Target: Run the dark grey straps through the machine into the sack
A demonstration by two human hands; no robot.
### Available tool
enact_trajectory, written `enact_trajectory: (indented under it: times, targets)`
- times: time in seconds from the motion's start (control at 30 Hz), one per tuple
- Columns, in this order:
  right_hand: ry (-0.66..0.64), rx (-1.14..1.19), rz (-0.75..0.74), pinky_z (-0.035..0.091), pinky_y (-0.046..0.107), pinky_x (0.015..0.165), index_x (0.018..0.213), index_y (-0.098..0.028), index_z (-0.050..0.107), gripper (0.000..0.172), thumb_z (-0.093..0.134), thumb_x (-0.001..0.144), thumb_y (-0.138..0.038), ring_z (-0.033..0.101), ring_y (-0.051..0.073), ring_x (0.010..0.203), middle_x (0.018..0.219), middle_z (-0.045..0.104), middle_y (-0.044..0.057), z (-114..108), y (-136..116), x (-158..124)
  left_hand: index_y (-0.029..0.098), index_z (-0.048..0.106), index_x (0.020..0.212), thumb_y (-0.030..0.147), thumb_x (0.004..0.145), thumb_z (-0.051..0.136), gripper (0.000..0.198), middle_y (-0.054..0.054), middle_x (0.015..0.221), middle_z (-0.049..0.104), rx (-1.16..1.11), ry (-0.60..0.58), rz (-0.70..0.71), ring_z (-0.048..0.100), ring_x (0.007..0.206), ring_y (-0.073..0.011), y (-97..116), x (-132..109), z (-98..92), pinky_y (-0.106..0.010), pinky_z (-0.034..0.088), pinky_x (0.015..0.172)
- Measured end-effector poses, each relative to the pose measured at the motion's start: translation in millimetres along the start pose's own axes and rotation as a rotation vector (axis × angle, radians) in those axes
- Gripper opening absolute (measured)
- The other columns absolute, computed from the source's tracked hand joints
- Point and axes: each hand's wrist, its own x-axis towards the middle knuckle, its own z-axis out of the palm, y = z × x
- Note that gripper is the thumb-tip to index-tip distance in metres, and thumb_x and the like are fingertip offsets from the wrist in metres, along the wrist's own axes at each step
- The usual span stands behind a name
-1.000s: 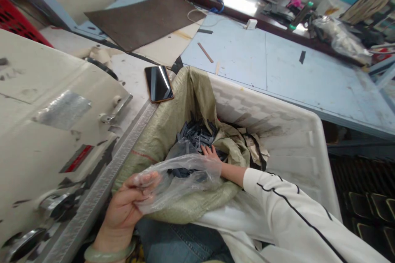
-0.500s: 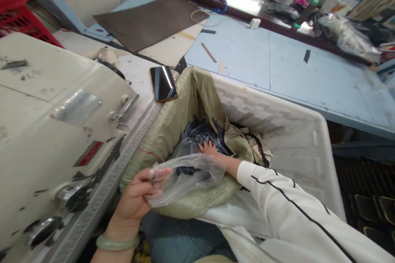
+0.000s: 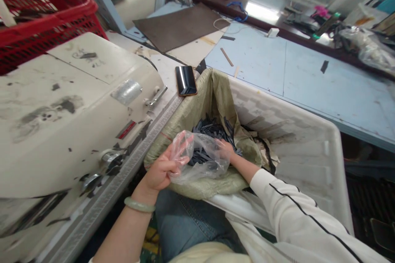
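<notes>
My left hand (image 3: 166, 166) is closed on the left side of a clear plastic bag (image 3: 200, 170), its fingers partly showing through the film. At the bag's right rim is my right hand (image 3: 226, 150), its fingers curled at the plastic and partly blurred. The bag's mouth is spread between both hands. Dark grey strips (image 3: 212, 127) lie heaped just behind and beneath it, inside an olive woven sack (image 3: 175, 131). The sack sits in the left part of a white plastic bin (image 3: 308, 152).
A beige machine (image 3: 101, 86) with a ruler edge (image 3: 148, 133) borders the bin on the left. A phone (image 3: 186, 81) lies by the sack's rim. Behind are a light blue tabletop (image 3: 262, 61) and a brown sheet (image 3: 185, 26). A red basket (image 3: 52, 28) stands at the upper left.
My right hand has moved from the strips, where its fingers were spread, to the bag's right rim. The bag's mouth is wider. The view has turned left.
</notes>
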Motion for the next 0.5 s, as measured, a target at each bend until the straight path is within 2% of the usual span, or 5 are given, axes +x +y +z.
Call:
enact_trajectory:
  times: [0.2,0.5]
  targets:
    - [0.227,0.049,0.041,0.044,0.033,0.091,0.143,-0.022,0.039,0.065,0.057,0.083,-0.038,0.06,0.028,0.108,0.125,0.057,0.012,-36,16,-23,0.035,0.052,0.135,-0.007,0.058,0.06,0.088,-0.008,0.153,0.036,-0.013,-0.024,0.057,0.051,0.065,-0.0052,-2,-1,-2.8,-0.009,0.032,0.039]
    - [0.659,0.253,-0.198,0.047,0.038,0.093,0.134,-0.021,0.048,0.066,0.063,0.069,-0.026,0.057,0.028,0.11,0.122,0.058,0.011,-97,-9,-59,0.037,0.05,0.136,-0.008,0.06,0.061,0.089,-0.006,0.156,0.031,-0.035,-0.043,0.067,0.053,0.064,-0.0024,-5,3,-4.2,-0.005,0.028,0.036]
